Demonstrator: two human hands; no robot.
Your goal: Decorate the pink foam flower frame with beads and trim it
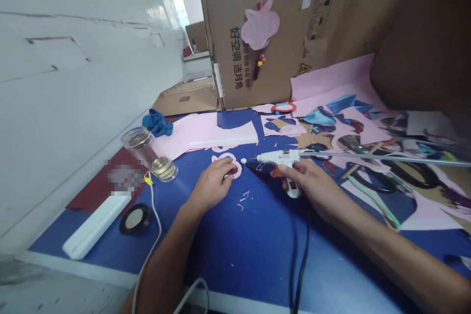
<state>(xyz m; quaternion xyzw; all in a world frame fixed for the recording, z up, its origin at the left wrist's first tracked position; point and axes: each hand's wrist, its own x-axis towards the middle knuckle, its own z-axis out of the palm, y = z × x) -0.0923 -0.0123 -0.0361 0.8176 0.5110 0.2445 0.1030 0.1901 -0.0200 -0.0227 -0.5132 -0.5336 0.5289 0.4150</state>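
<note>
White glue gun (277, 158), gripped in my right hand (312, 181), could drip, scalding my nearby left hand (209, 182), whose pinch is unclear.

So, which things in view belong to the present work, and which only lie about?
Likely in use:
glue gun, in right hand
pink cutout, at left hand
small white piece between these

Apparently lying about:
glass jar
crumpled blue cloth
round black-rimmed object

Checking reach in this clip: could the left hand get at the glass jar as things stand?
Probably yes: bare blue table shows between the left hand and the glass jar, though that hand is at the pink cutout.
</note>
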